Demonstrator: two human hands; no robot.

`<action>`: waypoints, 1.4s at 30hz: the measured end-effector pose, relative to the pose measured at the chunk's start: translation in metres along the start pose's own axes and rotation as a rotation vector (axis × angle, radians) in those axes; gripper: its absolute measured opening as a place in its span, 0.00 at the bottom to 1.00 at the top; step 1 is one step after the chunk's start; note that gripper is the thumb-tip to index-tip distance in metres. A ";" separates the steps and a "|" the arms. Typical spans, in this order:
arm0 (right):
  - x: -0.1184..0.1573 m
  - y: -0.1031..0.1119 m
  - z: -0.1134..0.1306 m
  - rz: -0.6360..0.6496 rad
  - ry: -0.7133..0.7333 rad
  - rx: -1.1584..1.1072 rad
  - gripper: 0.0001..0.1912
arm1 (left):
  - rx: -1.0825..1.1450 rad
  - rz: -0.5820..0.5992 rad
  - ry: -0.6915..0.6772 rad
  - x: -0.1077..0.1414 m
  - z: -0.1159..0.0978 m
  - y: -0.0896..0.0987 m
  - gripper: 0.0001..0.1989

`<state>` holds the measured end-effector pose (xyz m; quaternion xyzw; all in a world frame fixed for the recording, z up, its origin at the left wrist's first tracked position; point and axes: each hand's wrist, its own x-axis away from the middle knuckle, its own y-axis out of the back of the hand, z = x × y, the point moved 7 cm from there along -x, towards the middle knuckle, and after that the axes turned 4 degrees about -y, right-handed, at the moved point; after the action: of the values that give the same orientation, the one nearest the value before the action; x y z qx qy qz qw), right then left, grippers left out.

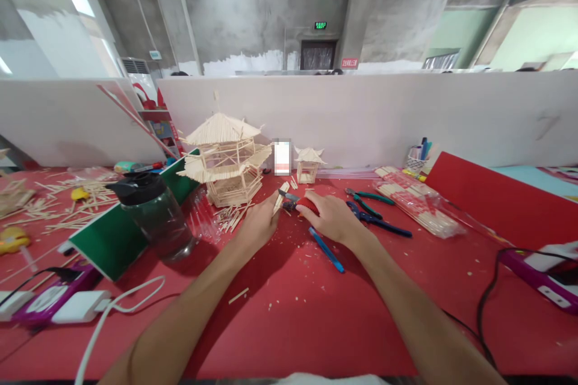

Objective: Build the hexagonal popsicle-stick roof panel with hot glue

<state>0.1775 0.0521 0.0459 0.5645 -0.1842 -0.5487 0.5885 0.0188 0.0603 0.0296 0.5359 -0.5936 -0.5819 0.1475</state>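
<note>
My left hand (262, 216) is closed round a few short wooden sticks (280, 197) that point up and away from me. My right hand (329, 213) grips a red-handled cutter (307, 206), its dark jaws touching or very near the sticks. Beyond my left hand stands a large pagoda model (230, 162) made of sticks. A small stick pavilion (309, 163) stands behind the cutter. Just below my right hand lies a blue pen (327, 251) on the red table (289, 325).
Green-handled pliers (372, 197), blue-handled pliers (383, 225) and bagged sticks (419, 201) lie to the right. At the left are a dark bottle (156, 216), a green board (108, 246) and a purple power strip (58, 295). A white partition (361, 120) runs behind.
</note>
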 end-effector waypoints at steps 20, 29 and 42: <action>-0.006 0.000 -0.016 -0.004 -0.051 -0.014 0.18 | -0.069 0.124 0.100 0.001 -0.004 0.003 0.15; -0.006 -0.008 -0.010 0.083 -0.037 0.049 0.17 | -0.028 0.170 0.096 0.000 -0.002 -0.004 0.17; -0.011 -0.016 -0.017 0.082 -0.154 0.156 0.22 | -0.012 0.166 0.073 -0.004 0.000 -0.003 0.14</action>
<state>0.1813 0.0735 0.0311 0.5566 -0.2940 -0.5499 0.5490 0.0222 0.0645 0.0287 0.5050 -0.6267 -0.5512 0.2200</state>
